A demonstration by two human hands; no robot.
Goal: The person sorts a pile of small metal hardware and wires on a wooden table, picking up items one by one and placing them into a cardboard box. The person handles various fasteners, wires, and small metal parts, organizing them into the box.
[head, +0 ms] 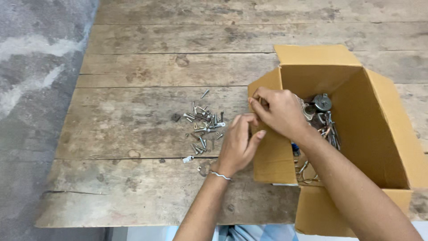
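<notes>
An open cardboard box stands on the right of a worn wooden table, with metal hardware inside it. My right hand reaches over the box's left wall, fingers pinched together by the rim. My left hand is just outside that wall, fingers curled and touching the right hand's fingertips. I cannot tell whether a small part is held between them. A pile of several screws and bolts lies on the table left of my hands.
A bare concrete floor lies beyond the table's left edge. The box's front flap hangs over the table's near edge. A thin metal bangle circles my left wrist. One loose screw lies apart above the pile.
</notes>
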